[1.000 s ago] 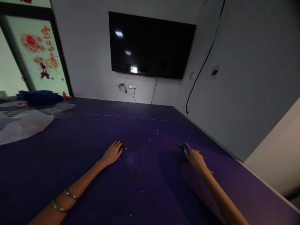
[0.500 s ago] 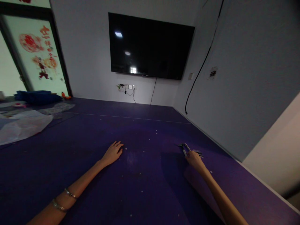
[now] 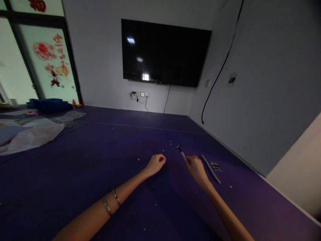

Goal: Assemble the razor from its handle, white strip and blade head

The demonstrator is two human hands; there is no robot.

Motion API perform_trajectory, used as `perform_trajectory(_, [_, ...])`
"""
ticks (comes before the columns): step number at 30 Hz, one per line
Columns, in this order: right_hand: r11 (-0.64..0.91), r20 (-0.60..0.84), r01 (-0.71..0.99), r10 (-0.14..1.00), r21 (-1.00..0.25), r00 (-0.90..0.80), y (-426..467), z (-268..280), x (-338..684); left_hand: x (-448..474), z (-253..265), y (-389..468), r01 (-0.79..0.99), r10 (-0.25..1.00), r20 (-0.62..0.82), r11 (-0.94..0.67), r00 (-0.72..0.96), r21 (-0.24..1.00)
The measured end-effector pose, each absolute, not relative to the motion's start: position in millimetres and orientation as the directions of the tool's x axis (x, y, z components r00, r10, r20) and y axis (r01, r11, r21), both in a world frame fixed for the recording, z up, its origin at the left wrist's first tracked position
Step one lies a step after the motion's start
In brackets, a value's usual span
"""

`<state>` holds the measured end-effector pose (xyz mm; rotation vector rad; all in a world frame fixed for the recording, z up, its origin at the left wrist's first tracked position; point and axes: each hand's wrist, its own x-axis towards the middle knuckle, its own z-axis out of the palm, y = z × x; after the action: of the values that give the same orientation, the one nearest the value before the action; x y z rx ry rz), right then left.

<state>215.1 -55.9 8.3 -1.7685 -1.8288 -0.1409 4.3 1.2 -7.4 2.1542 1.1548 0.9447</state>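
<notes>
My right hand [image 3: 197, 168] is closed round the pale handle of a razor [image 3: 183, 155], its dark head pointing forward and left, away from me. To the left of it, my left hand [image 3: 155, 164] is over the purple surface with its fingers curled in; nothing shows in them. Two metal bangles [image 3: 106, 205] circle the left forearm. Just right of my right hand lies a slim, slightly bent grey stick [image 3: 210, 169]. Beyond it is a small clear packet [image 3: 216, 166] with dark pieces in it.
Small white scraps [image 3: 138, 159] dot the purple surface [image 3: 100, 160]. Plastic sheeting [image 3: 42, 132] and a dark blue cloth bundle [image 3: 50, 105] lie at the left. A television [image 3: 163, 52] hangs on the far wall, and a black cable [image 3: 217, 78] dangles along the right wall.
My right hand has lifted the razor leftward, away from the grey stick, which now shows by itself. My left hand has moved right, toward the razor, and its spread fingers have curled in.
</notes>
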Motion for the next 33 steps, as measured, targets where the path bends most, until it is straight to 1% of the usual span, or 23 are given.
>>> perform_trajectory(3, [0.138,0.477,0.938,0.878,-0.318,0.032,-61,11,189,31,-12,0,0.447,0.891,0.207,-0.389,0.403,0.806])
perform_trajectory(7, [0.171,0.459,0.95,0.888,-0.262,-0.033,-67,12,166,46,-8,-1,0.389,0.928,0.076,-0.227,0.365,0.893])
perform_trajectory(10, [0.178,0.452,0.965,0.889,-0.191,-0.074,-71,11,155,46,2,-2,0.368,0.927,0.066,-0.211,0.368,0.906])
perform_trajectory(13, [0.189,0.446,0.971,0.888,-0.143,-0.107,-74,9,148,40,9,-2,0.412,0.926,0.076,-0.237,0.37,0.88])
perform_trajectory(17, [0.245,0.421,0.959,0.892,-0.141,-0.166,-80,11,140,33,10,3,0.545,0.926,0.068,-0.277,0.372,0.791])
perform_trajectory(20, [0.304,0.411,0.937,0.886,-0.169,-0.214,-88,18,138,25,9,12,0.662,0.901,0.059,-0.359,0.43,0.658])
perform_trajectory(22, [0.317,0.412,0.928,0.885,-0.196,-0.216,-94,24,142,17,11,21,0.722,0.884,0.039,-0.405,0.466,0.562])
perform_trajectory(27, [0.262,0.397,0.923,0.908,-0.283,-0.136,-95,30,182,-7,17,52,0.816,0.892,-0.006,-0.41,0.451,0.407])
perform_trajectory(30, [0.195,0.376,0.937,0.924,-0.29,-0.076,-87,25,217,-17,16,67,0.857,0.894,-0.06,-0.403,0.443,0.323])
perform_trajectory(33, [0.117,0.323,0.95,0.946,-0.29,-0.019,-81,17,248,-22,11,75,0.888,0.901,-0.115,-0.379,0.418,0.262])
